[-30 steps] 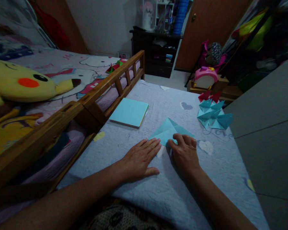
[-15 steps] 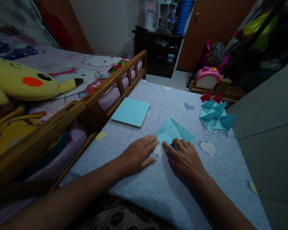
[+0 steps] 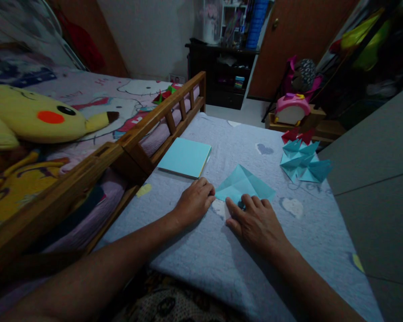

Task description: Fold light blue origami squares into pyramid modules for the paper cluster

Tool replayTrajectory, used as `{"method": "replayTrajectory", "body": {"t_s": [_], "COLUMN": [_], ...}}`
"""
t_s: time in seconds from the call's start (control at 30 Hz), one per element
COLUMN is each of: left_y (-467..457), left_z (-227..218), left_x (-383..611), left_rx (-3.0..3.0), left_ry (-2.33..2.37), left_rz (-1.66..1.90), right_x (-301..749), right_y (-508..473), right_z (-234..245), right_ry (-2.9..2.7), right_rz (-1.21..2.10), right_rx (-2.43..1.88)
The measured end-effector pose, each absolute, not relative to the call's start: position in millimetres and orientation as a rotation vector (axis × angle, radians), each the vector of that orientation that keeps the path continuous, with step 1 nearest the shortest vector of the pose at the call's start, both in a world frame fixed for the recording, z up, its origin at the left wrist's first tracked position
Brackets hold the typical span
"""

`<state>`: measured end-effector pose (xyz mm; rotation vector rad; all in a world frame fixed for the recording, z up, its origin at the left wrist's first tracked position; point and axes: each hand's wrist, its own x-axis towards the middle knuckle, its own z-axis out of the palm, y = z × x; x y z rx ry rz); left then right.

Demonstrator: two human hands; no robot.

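Observation:
A light-blue sheet of origami paper (image 3: pixel 241 184), creased and folded roughly into a triangle, lies on the bed sheet before me, its peak pointing away. At its left corner my left hand (image 3: pixel 195 201) is closed, fingers curled and thumb meeting the forefinger at the paper's tip. My right hand (image 3: pixel 258 222) lies over the lower edge with fingers apart, fingertips pressing the paper down. Part of that edge is hidden under the right fingers. A square stack of blue paper (image 3: pixel 185 156) rests just beyond my left hand.
Folded blue paper shapes (image 3: pixel 304 162) and red ones (image 3: pixel 297 136) stand at the right edge of the patterned sheet (image 3: pixel 204 264). A wooden rail (image 3: pixel 168 105) runs along the left, with a yellow plush toy (image 3: pixel 30 116) beyond it. A pale panel (image 3: pixel 383 170) borders the right side.
My left hand has drawn back slightly to the left and curled its stretched fingers at the paper's left corner. The right thumb has spread out from under the hand.

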<state>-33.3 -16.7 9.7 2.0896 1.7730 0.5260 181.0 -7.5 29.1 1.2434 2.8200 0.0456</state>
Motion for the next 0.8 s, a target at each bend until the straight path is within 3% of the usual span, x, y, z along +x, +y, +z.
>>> {"method": "replayTrajectory", "body": {"t_s": [0.37,0.8], "left_y": [-14,-17], "left_z": [9,11], "left_x": [-30,-26], "left_rx": [2.129,2.138], "left_ry": [1.846,1.934], "left_rz": [0.433,0.39], "right_x": [163,162], "right_y": [-4,-1], "right_z": [38,27], "right_ry": [2.854,2.907], "right_rz": [-0.06,-0.011], "right_rx": [1.033,1.093]}}
